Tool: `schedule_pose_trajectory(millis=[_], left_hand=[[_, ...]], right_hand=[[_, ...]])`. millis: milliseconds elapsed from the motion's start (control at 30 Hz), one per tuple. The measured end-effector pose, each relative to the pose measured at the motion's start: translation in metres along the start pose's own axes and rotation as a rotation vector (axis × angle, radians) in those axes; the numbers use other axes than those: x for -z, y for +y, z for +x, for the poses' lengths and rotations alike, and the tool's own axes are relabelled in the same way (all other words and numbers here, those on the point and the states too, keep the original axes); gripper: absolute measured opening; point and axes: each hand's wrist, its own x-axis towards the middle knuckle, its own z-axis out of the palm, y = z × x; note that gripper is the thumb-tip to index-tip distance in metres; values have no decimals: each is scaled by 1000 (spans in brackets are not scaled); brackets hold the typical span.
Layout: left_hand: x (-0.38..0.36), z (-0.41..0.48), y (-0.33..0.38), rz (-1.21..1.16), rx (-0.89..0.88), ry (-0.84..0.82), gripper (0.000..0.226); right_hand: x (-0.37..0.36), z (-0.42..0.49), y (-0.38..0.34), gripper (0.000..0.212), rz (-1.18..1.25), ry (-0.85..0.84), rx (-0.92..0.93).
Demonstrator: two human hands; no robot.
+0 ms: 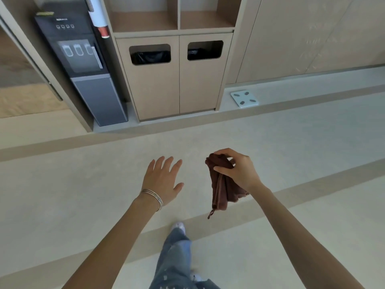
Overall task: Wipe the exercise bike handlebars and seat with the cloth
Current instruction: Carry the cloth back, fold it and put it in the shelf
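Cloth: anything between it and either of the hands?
Nothing visible. The right hand already pinches the brown cloth, which hangs above the floor. The open left hand is beside it with only air between. No exercise bike is in view, so the way there cannot be judged.

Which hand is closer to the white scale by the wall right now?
Right. The right hand, gripping the brown cloth, is short of the scale and slightly to its left; the open left hand is also short of it but much farther left.
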Motion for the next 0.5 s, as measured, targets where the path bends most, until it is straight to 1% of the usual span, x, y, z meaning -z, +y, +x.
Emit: schedule_pose_trajectory(millis=[167,367,500], left_hand=[[14,94,-16,5,-35,20,68],[50,214,-49,-26,-54,75,67],[63,277,-70,-12,-64,80,68]], right_hand=[[21,85,16,36,-51,6,-7],[53,209,13,36,-94,39,-15],[54,279,16,36,-101,60,-7]])
